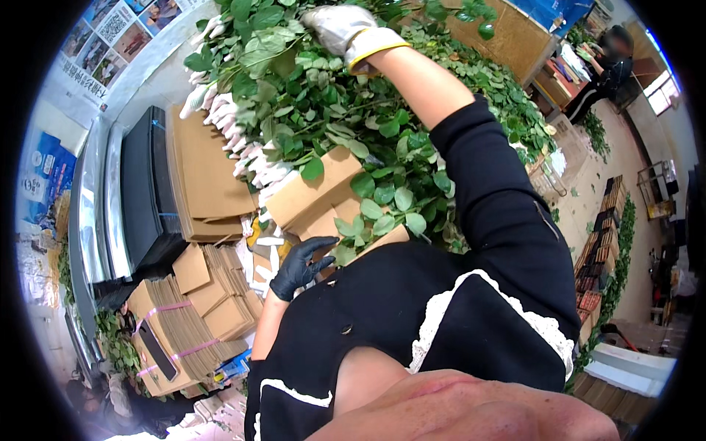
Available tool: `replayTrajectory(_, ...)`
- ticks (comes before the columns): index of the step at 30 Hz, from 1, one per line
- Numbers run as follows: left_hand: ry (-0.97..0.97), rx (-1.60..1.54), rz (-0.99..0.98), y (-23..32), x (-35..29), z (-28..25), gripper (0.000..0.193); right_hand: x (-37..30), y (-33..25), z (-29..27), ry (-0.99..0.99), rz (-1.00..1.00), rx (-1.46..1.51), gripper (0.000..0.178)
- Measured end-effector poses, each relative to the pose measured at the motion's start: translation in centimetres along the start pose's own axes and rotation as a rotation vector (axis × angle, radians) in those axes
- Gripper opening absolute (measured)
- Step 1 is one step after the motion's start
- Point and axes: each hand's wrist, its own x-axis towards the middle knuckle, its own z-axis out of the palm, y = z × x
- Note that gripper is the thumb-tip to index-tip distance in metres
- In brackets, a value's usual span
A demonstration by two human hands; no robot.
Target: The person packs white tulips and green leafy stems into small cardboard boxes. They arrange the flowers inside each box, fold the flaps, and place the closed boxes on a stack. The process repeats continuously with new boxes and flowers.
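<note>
My left hand (296, 267), in a black glove, is at the near edge of a brown cardboard piece (318, 189). Its fingers are apart and nothing shows in them. Far forward, my right hand (340, 31) wears a pale grey-white glove with a yellow-edged cuff. It lies over a large pile of leafy green stems (331, 110), its fingers bunched toward the left; what they close on is hidden. Along the pile's left side stick out several white, pinkish sleeve-like tips (234, 136). A few leaves rest over the cardboard's right end.
Left of the pile stand flat cardboard sheets (209, 165) and black panels (143, 184). Strapped folded cartons (176, 323) with a phone (158, 353) on top lie nearer. A wooden board (493, 37) edges the pile's far right. Another person (607, 66) is at the back right.
</note>
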Motion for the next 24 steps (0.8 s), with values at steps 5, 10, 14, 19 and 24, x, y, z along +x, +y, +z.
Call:
replayTrajectory(5, 0.075, -0.067, 0.026, -0.3, -0.8, 1.2, 0.044, -9.8, 2.2, 5.4, 0.068, 0.071, -0.203, 0.059)
replayTrajectory(10, 0.149, -0.047, 0.052, -2.6, -1.9, 3.0, 0.041, -19.5, 3.4, 17.5, -0.672, 0.001, 0.273, 0.082)
replayTrajectory(14, 0.133, -0.189, 0.054, -5.5, -1.8, 4.4, 0.040, -13.9, 11.4, 18.3, -0.387, 0.034, 0.914, 0.048)
replayTrajectory(19, 0.159, -0.185, 0.173, -7.5, -2.1, 4.9, 0.037, -5.1, 2.4, 11.2, -0.039, 0.148, 0.201, 0.026)
replayTrajectory(24, 0.172, -0.167, 0.083, -5.7, -2.3, 4.4, 0.033, 2.7, 1.2, 18.2, -0.467, 0.127, -0.014, 0.027)
